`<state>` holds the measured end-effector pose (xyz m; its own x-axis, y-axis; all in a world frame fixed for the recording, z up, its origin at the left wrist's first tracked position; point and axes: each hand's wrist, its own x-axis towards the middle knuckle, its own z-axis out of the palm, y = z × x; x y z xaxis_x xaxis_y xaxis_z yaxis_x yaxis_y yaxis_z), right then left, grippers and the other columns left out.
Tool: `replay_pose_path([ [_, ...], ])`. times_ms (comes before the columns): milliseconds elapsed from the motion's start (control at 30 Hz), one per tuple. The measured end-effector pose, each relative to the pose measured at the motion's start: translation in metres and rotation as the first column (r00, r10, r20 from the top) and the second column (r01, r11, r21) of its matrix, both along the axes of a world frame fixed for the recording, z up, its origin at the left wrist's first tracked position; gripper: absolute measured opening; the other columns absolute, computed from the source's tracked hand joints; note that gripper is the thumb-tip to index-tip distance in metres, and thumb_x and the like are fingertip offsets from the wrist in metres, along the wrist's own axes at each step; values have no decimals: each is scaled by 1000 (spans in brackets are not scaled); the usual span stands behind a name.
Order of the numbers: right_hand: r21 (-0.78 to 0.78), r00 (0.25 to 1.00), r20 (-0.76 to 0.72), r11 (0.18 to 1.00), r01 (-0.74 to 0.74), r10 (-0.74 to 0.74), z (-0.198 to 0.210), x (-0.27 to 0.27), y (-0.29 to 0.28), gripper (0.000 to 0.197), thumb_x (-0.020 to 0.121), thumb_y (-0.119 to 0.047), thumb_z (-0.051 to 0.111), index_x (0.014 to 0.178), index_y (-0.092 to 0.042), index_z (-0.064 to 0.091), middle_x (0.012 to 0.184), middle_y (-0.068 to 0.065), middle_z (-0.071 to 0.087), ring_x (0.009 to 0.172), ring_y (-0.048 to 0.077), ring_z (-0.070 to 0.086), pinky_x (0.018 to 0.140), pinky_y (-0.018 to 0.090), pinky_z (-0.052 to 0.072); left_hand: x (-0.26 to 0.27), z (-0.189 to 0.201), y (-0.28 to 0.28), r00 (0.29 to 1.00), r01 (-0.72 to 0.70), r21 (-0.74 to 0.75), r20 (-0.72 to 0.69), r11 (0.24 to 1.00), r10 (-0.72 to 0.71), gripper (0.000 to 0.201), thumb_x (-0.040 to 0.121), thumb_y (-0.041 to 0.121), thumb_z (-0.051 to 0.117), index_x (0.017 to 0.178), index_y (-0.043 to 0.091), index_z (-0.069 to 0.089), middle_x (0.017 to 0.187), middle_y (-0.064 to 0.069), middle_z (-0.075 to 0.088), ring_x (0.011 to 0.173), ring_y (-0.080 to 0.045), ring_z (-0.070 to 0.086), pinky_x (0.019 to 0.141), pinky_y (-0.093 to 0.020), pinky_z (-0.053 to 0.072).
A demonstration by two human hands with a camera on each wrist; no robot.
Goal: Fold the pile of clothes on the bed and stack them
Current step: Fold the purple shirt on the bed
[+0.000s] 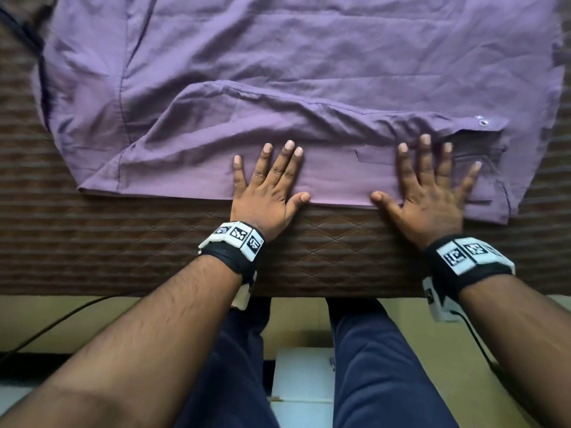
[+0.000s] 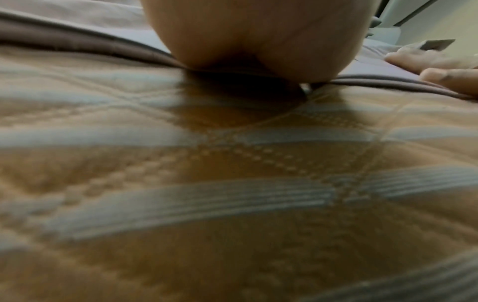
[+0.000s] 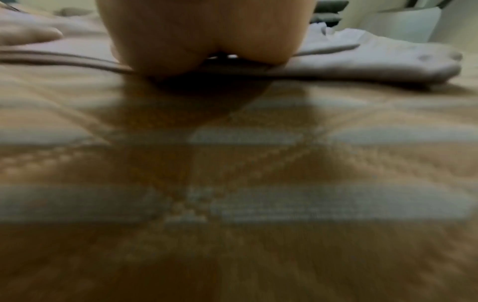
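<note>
So we've got the purple shirt (image 1: 293, 72) spread on the bed (image 1: 123, 257), its near hem lying close to the bed's front edge. Both grips are flat and spread, pinching nothing: left hand (image 1: 268, 188) and right hand (image 1: 428, 193) press down on the sleeve (image 1: 278, 128) that's folded across the shirt's lower part.

What could go wrong, as we see it: the fabric looks thin and slippery, so smoothing with open palms may just shove wrinkles toward the sleeve's cuff (image 1: 482, 131), or drag the whole shirt toward the bed's edge. The fold over the sleeve is already bunched and uneven, which could give a lopsided result.

Around the shirt: a dark cable (image 1: 21, 32) runs by its far left corner and could snag. A pale garment (image 3: 375, 57) lies just right of the shirt, in the right wrist view.
</note>
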<state>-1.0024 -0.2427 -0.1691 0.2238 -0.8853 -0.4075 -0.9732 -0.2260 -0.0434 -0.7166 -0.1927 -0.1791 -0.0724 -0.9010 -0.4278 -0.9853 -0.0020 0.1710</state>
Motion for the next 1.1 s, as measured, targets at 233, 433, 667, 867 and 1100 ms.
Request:
replay_pose_path([
  [233,-112,893,163,907,-406,419,-3,91,-17,70,97,-62,23,156,-34,-3,162,-4,-14,149,23,-20,112,57,-13,-2,-8,3,1000,13,-90,20,996,-11,75,94,69,16,154,31,-7,164,12,-1,152,-18,-4,116,-61,-10],
  [433,-83,885,345,950,-302,311,15,173,-63,67,96,-52,29,153,-18,30,161,9,26,148,32,23,114,62,14,75,8,15,1000,15,-154,25,988,-11,71,95,64,24,156,29,20,164,3,19,151,-23,10,115,-59,-5],
  [667,166,855,422,901,-400,302,34,304,-128,72,80,-69,40,136,-27,53,118,9,58,115,37,52,97,52,42,227,2,52,994,0,-209,107,978,23,67,95,63,26,155,35,15,164,4,15,151,-31,14,111,-69,1],
  [867,288,822,376,790,-542,427,44,348,-169,28,85,-23,75,101,0,68,91,8,54,87,27,52,71,26,30,257,-14,57,999,44,-207,19,977,-41,66,95,71,12,154,42,3,163,13,2,152,-29,7,110,-74,4],
  [1100,36,842,495,964,-264,212,31,315,-138,38,92,-39,58,111,-7,64,102,14,56,98,32,55,87,32,42,225,10,51,997,-55,-274,41,960,69,70,96,71,18,154,33,30,163,5,22,150,-32,19,110,-62,13],
])
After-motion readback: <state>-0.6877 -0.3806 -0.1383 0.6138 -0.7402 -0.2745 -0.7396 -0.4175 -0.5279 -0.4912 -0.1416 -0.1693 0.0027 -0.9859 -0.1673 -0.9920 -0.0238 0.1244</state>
